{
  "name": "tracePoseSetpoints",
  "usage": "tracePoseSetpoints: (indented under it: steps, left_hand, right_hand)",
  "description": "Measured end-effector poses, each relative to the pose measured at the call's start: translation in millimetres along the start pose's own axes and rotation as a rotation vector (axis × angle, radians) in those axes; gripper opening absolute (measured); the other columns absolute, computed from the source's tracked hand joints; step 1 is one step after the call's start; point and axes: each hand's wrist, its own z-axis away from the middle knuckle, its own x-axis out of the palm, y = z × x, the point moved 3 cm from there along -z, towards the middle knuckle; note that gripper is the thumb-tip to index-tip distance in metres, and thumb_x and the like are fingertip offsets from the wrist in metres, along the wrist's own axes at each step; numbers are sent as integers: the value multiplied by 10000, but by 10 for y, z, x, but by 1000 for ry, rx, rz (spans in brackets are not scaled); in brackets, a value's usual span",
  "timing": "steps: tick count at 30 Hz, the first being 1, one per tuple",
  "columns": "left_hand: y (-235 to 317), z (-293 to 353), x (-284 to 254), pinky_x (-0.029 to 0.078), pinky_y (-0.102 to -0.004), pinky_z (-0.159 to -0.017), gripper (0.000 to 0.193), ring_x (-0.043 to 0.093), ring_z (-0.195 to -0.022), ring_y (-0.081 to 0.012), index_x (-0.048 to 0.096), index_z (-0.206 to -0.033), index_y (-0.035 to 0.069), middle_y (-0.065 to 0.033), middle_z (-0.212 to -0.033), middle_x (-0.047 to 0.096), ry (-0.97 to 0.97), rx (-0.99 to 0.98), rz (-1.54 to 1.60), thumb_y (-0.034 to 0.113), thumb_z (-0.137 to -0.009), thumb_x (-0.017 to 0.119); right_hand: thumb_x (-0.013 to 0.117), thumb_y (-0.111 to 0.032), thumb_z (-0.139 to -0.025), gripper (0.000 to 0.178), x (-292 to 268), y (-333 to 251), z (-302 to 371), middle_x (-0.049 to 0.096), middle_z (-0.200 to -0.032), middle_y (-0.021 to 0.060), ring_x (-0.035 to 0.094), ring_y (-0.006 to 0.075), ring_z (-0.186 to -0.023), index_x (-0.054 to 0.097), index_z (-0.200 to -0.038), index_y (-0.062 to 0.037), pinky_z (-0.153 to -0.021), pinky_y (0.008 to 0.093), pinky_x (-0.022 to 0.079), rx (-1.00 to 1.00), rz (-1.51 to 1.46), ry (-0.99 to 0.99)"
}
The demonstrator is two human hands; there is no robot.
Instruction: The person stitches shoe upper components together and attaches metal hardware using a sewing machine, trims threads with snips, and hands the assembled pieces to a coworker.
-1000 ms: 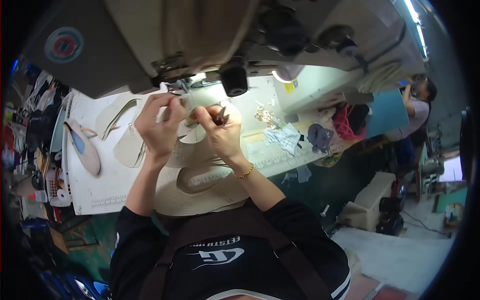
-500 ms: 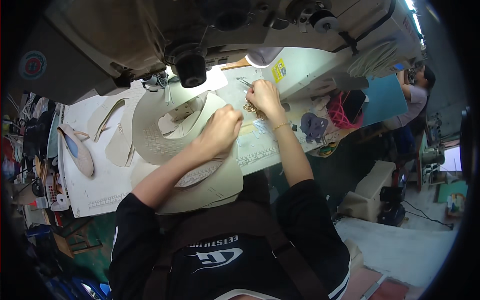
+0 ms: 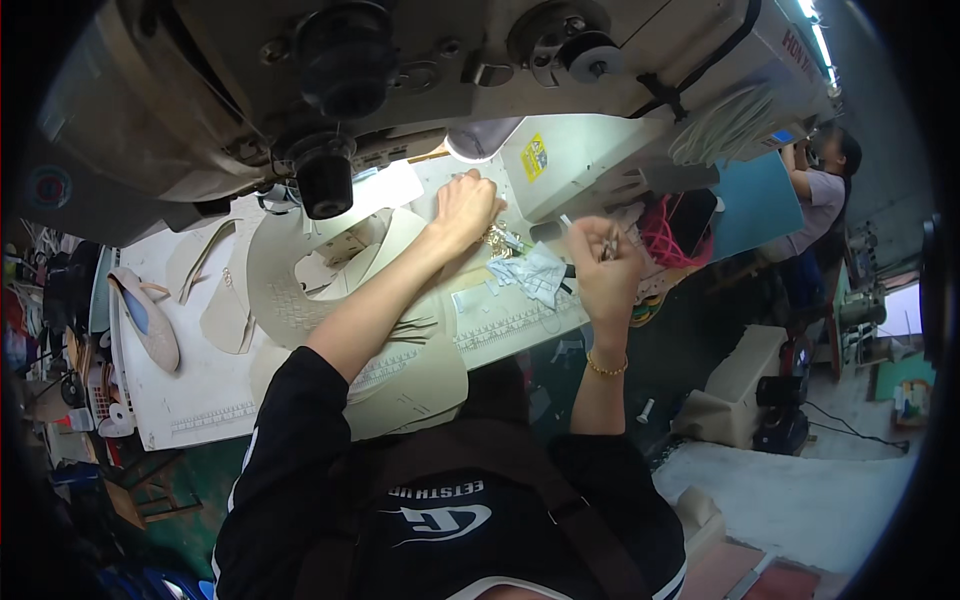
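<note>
My left hand [image 3: 466, 212] is closed over the far part of the table, beside a small heap of gold-coloured metal pieces [image 3: 497, 240]; what its fingers hold, if anything, is hidden. My right hand [image 3: 603, 280] is raised near the table's right edge, fingers curled round a small metal tool [image 3: 608, 248], mostly hidden in the palm. A small white tip [image 3: 566, 219] shows by its fingertips. White paper-like scraps [image 3: 535, 272] lie between the hands. Beneath my left forearm are curved beige shoe-upper pieces [image 3: 283, 290], one with a woven-looking patch.
A sewing machine [image 3: 420, 105] overhangs the table's far side. At left lie a beige flat shoe [image 3: 148, 325] and cut pieces [image 3: 225, 310]. Pink cords [image 3: 660, 235] and a blue board [image 3: 765, 205] are at right. Another person [image 3: 822, 190] sits farther right.
My right hand has moved from the gold pieces toward me and right, turning palm up. My left hand has gone farther forward, beside those pieces. My view has shifted slightly.
</note>
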Motion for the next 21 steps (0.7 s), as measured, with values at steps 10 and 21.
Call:
tracePoseSetpoints:
  steps: [10, 21]
  left_hand:
    - [47, -257, -41, 490, -393, -788, 259, 600, -954, -334, 632, -915, -13, -218, -986, 617, -201, -527, 154, 94, -680, 636]
    - [-156, -265, 141, 481, -421, -805, 253, 583, -955, -371, 604, -950, -37, -241, -997, 599, -156, -292, 277, 67, -719, 597]
  right_hand:
    - [631, -30, -794, 89, 12, 88, 209, 430, -553, -104, 319, -32, -489, 635, -852, 39, -444, 146, 243, 67, -45, 65]
    - [616, -47, -823, 98, -95, -26, 311, 625, -720, 31, 528, 29, -616, 621, -878, 34, -557, 159, 403, -82, -128, 192]
